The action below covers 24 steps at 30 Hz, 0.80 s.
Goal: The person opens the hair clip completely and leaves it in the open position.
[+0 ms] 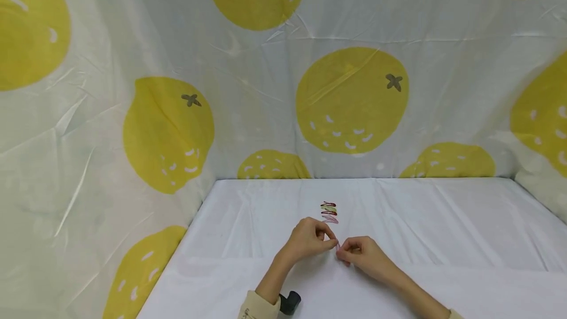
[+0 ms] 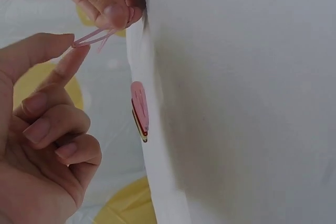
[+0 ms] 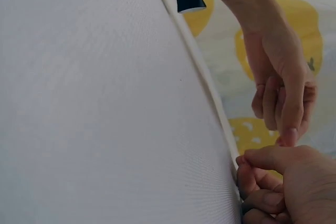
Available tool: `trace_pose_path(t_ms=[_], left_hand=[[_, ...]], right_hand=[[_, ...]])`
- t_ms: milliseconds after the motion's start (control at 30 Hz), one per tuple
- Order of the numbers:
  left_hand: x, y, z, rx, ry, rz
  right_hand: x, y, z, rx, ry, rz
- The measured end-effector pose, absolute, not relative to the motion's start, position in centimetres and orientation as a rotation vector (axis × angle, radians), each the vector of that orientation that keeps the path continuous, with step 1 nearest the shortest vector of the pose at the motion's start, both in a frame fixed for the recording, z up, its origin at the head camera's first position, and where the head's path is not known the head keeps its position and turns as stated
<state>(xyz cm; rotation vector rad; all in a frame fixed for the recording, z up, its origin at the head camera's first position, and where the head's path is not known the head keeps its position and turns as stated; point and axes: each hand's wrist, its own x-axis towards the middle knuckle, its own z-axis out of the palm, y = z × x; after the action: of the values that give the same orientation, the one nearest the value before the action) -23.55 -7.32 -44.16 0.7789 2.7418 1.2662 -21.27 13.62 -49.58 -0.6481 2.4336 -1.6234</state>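
Between my two hands is a slim pink snap hair clip (image 2: 93,39), raised off the table with its parts spread apart. My left hand (image 1: 307,240) pinches one end between thumb and index fingertip, the other fingers loosely curled. At the opposite end, my right hand (image 1: 365,258) grips the clip with thumb and fingers, which cover that end. Just beyond the hands, a short column of hair clips lies on the table: a pink one (image 1: 330,219) nearest, then a dark red one (image 1: 329,213), a yellow-green one (image 1: 329,208) and another dark red one (image 1: 328,204).
A white cloth covers the table (image 1: 443,230), with soft creases running across it. Behind and to the left hangs a pale curtain (image 1: 257,92) printed with yellow lemons. A black wrist camera (image 1: 290,303) sits at my left wrist by the sleeve.
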Motion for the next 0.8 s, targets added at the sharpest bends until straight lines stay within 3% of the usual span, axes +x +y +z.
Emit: trace_pose_path(t_ms=[367,800], left_hand=[[-23.7,-8.3,-44.4,0.705,2.799,1.193],[-24.5,-8.5,-44.8,0.647,2.874,1.097]], right_hand=[[-21.4,13.6,-50.0,-0.581,2.563,-1.753],[-22.3,13.4,-49.6,-0.313,2.659,-1.805]])
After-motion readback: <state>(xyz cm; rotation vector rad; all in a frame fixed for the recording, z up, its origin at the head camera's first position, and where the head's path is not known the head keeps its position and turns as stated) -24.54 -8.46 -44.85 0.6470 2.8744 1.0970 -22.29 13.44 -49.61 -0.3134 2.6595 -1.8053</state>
